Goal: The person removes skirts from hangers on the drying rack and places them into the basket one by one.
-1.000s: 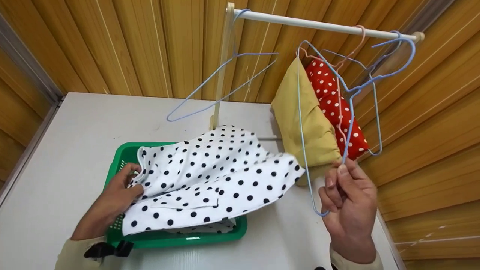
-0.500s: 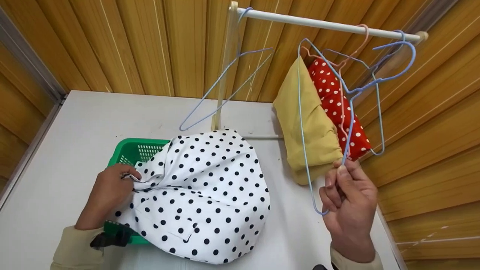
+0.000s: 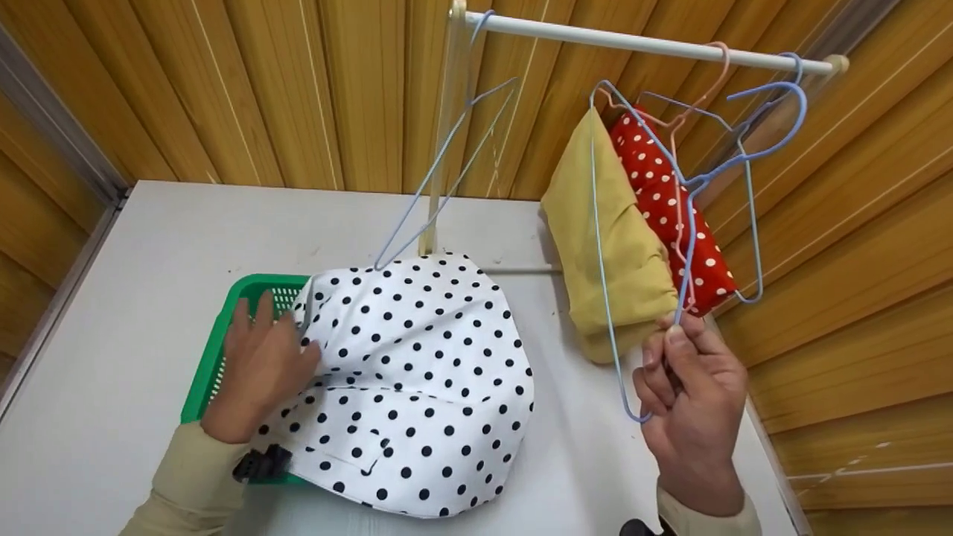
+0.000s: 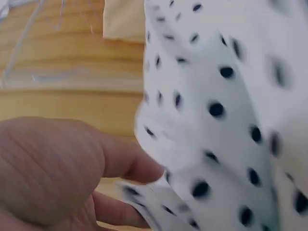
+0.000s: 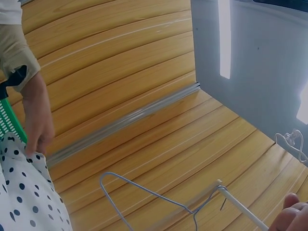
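Observation:
A white garment with black dots and a stitched pocket lies spread over the green basket and past its right side. My left hand, blurred, is over the basket's left part with fingers spread and thumb against the garment's left edge. In the left wrist view, the thumb meets the dotted fabric, with a gap to the finger below. My right hand pinches a light blue wire hanger by one side between thumb and fingers, its hook pointing up.
A white rail stands at the back. From it hang a blue hanger at left, a pink hanger and another blue hanger at right. Yellow cloth and red dotted cloth hang there. Wood-look panels enclose the white table.
The garment dropped flatter over the basket. My left hand let go of its gathered edge and spread its fingers. The left hanging hanger swung round. My right hand stayed nearly still with its hanger.

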The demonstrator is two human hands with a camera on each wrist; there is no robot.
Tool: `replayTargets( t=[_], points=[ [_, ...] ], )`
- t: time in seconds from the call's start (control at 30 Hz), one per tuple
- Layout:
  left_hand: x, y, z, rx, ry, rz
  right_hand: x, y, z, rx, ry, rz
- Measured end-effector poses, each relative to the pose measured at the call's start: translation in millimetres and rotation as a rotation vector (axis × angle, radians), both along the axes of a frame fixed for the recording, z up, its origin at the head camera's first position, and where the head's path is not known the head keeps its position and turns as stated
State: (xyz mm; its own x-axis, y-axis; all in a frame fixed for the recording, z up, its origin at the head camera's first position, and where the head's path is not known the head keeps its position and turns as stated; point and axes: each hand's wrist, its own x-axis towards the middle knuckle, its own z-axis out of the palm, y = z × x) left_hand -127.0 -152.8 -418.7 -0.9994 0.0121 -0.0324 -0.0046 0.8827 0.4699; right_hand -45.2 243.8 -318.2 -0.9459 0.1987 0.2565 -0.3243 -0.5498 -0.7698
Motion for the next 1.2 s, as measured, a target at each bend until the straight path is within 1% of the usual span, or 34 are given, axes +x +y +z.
replayTargets(
  t=[0.07,0.1,0.17,0.23,0.3,0.33,0.37,0.4,0.43,0.5,0.57,0.67,0.73,0.83,0.9,1.0,1.1,1.2],
  points=[
    [-8.6,20.6,10.2,-0.044,0.029,-0.064,-1.3,-0.1,0.4,0.013,0.001,-0.013],
    [-15.9,31.2,14.5,-0.059,0.017,-0.106,-1.8,-0.5,0.7,0.024,0.002,-0.021],
    [-33.2,51.4,19.6,-0.083,-0.046,-0.179,-2.6,-1.5,0.6,0.023,0.011,-0.015],
    [-53.2,67.3,18.7,-0.101,-0.130,-0.218,-2.9,-3.1,0.3,0.063,0.012,-0.017],
    [-71.2,78.1,14.1,-0.107,-0.215,-0.214,-2.5,-4.5,-0.3,0.098,0.013,-0.019],
    [-78.7,81.4,10.7,-0.103,-0.250,-0.202,-2.2,-5.0,-0.7,0.124,0.011,-0.025],
    [-84.9,83.2,6.9,-0.097,-0.271,-0.189,-1.8,-5.3,-1.0,0.131,0.017,-0.024],
    [-90.5,84.2,2.9,-0.087,-0.279,-0.177,-1.4,-5.4,-1.2,0.134,0.020,-0.027],
    [-94.6,84.8,-1.2,-0.070,-0.277,-0.164,-1.2,-5.2,-1.6,0.113,0.033,-0.018],
    [-99.8,84.5,-8.8,-0.019,-0.251,-0.143,-1.3,-4.8,-2.1,0.111,0.047,-0.026],
    [-102.2,83.3,-14.6,0.042,-0.197,-0.125,-1.8,-4.2,-2.8,0.069,0.072,-0.004],
    [-102.9,81.9,-18.4,0.142,-0.102,-0.092,-2.8,-3.3,-3.7,0.071,0.078,-0.005],
    [-103.1,82.5,-16.5,0.196,-0.047,-0.074,-2.9,-2.8,-4.1,0.074,0.076,-0.007],
    [-103.3,84.3,-10.5,0.246,0.013,-0.078,-2.6,-2.1,-4.5,0.072,0.072,-0.012],
    [-101.9,84.3,-6.4,0.264,0.029,-0.098,-2.4,-1.8,-4.9,0.065,0.068,-0.016],
    [-95.9,79.3,-1.4,0.291,0.063,-0.155,-2.3,-1.1,-6.0,0.054,0.063,-0.021],
    [-84.9,70.1,4.6,0.357,0.134,-0.217,-2.4,-0.6,-6.5,0.053,0.068,-0.024],
    [-71.1,58.3,11.4,0.432,0.211,-0.285,-3.4,-0.2,-6.7,0.059,0.082,-0.028]
  ],
)
